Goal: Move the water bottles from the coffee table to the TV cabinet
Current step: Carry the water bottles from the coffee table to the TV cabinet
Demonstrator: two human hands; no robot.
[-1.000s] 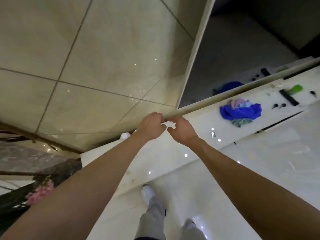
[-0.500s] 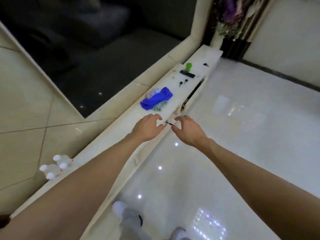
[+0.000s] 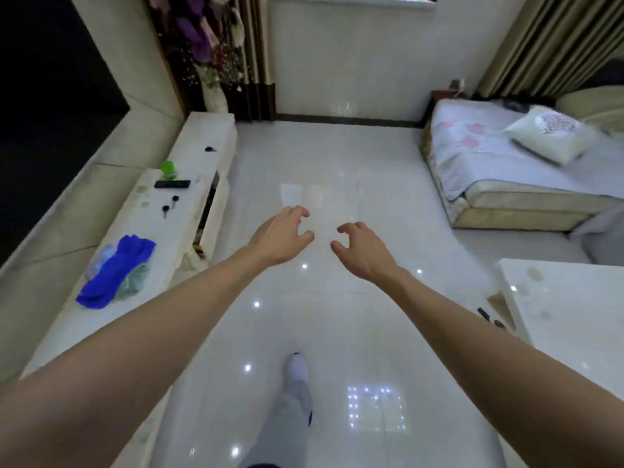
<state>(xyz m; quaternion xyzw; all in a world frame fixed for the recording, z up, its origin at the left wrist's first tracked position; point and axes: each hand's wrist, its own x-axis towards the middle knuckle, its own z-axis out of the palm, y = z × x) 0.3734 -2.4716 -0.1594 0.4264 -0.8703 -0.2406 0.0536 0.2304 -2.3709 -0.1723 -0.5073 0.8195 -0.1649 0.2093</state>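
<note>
now i'm between benches: left hand (image 3: 282, 236) and right hand (image 3: 359, 253) empty, fingers loosely curled; next, i'd turn toward the coffee table (image 3: 570, 309) for more bottles.

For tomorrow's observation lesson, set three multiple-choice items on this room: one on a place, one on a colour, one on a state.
1. Where does the blue cloth lie?
A. on the TV cabinet
B. on the floor
C. on the bed

2. What colour is the small container beside the black remote?
A. red
B. green
C. yellow

3. What do the left hand and right hand hold?
A. a bottle each
B. one cloth
C. nothing

Key: 1 A, it lies on the cabinet top; 2 B, it is bright green; 3 C, both loosely curled grips are empty above the floor.
</note>
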